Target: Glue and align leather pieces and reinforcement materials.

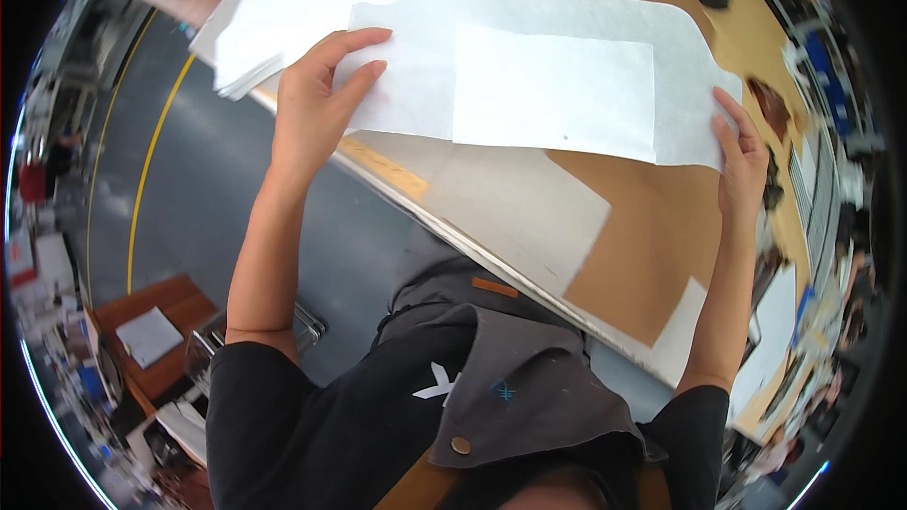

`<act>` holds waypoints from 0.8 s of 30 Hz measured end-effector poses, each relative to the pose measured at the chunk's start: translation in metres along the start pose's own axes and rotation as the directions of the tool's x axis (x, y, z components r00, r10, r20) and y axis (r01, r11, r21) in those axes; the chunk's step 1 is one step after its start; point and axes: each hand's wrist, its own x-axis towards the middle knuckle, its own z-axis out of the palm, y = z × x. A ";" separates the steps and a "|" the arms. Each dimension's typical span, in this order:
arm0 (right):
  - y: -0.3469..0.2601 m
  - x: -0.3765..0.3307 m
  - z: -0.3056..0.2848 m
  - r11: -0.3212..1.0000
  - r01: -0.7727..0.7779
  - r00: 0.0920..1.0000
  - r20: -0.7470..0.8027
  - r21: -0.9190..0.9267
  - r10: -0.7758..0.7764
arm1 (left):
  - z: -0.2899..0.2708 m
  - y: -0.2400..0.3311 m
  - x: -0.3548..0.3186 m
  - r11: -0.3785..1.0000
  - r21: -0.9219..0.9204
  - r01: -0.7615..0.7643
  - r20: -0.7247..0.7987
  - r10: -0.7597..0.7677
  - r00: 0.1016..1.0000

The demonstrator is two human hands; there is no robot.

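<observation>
A wide, thin white sheet with curved outer edges is held up above the worktable, stretched between both hands. Over its middle lies a whiter rectangular piece, with a small dark spot near its lower edge. My left hand grips the left end; thumb and forefinger rest apart on the near face, and the other fingers are hidden behind. At the right end, my right hand has the edge pinched between thumb and fingers.
Behind the held sheet, a pile of large white sheets covers the table's far left. Brown board and grey-white board lie beneath. Dark brown scraps sit at the right. A small wooden desk stands lower left.
</observation>
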 end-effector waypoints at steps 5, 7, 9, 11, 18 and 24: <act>0.004 -0.055 -0.088 0.994 -0.055 0.982 -0.186 -0.090 0.037 | 0.071 0.014 0.010 0.985 -0.113 -0.130 0.161 0.148 0.976; 0.010 -0.078 -0.119 0.996 -0.031 0.965 -0.263 -0.089 0.006 | 0.101 0.024 0.014 0.987 -0.103 -0.125 0.200 0.144 0.969; 0.017 -0.098 -0.142 0.994 -0.058 0.948 -0.317 -0.094 0.025 | 0.129 0.032 0.015 0.982 -0.147 -0.119 0.248 0.153 0.957; 0.027 -0.114 -0.155 0.991 -0.060 0.915 -0.403 -0.123 0.005 | 0.148 0.039 0.011 0.990 -0.119 -0.079 0.301 0.112 0.947; 0.050 -0.134 -0.154 0.979 -0.165 0.871 -0.484 -0.124 0.086 | 0.179 0.024 0.016 0.993 -0.094 -0.074 0.362 0.103 0.927; 0.062 -0.136 -0.153 0.987 -0.156 0.881 -0.459 -0.042 0.120 | 0.181 0.022 0.015 0.997 -0.034 -0.064 0.373 0.072 0.925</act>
